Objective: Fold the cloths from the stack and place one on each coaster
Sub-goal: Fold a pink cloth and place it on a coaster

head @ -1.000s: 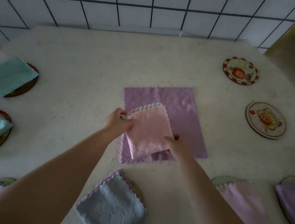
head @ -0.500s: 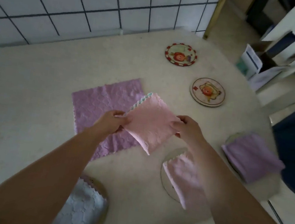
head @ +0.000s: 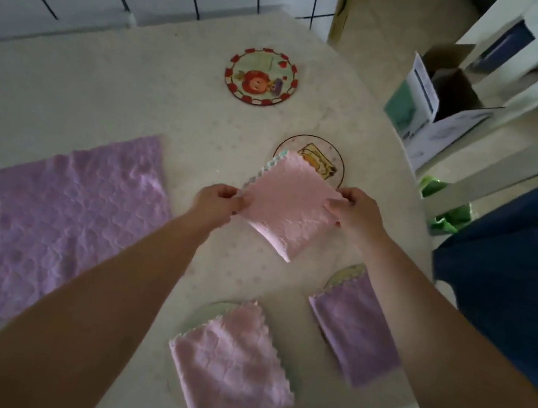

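A folded pink square cloth with a scalloped, pale green-edged border [head: 289,208] hangs in the air above the pale speckled worktop [head: 121,89], held between both hands. The left hand [head: 217,202] pinches its left corner with curled fingers, and the right hand [head: 356,212] pinches its right corner the same way. The cloth's far corner overlaps, in view, the near edge of a round coaster with a yellow cartoon figure [head: 321,163]; whether it touches the coaster cannot be told. Farther back lies a round coaster with a red-dotted rim and a red-haired cartoon face [head: 261,76], bare. To the left an unfolded lilac square cloth [head: 76,214] lies flat on the worktop. Near the front edge, a folded pink cloth [head: 230,368] covers most of one coaster, and a folded purple cloth [head: 352,329] lies on another just beside it.
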